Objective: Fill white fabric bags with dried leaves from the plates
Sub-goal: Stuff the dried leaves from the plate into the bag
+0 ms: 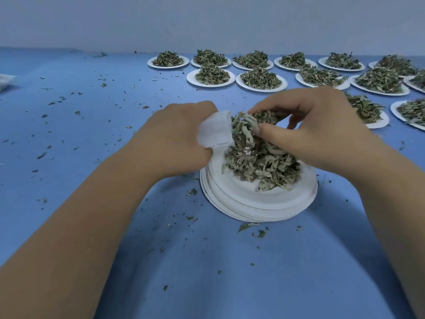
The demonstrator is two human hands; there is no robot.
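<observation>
Spillage risk: left hand grips white fabric bag over 10 o'clock rim of plate stack; right hand pinches dried leaves at its mouth; floppy opening could spill them onto table.

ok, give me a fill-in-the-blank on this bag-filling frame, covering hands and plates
The left hand holds a fabric bag coloured ____. The right hand pinches dried leaves right beside the ____ in the other hand. The plates under the hands form a ____. The table cover is ____.
Missing: white; bag; stack; blue.
</observation>
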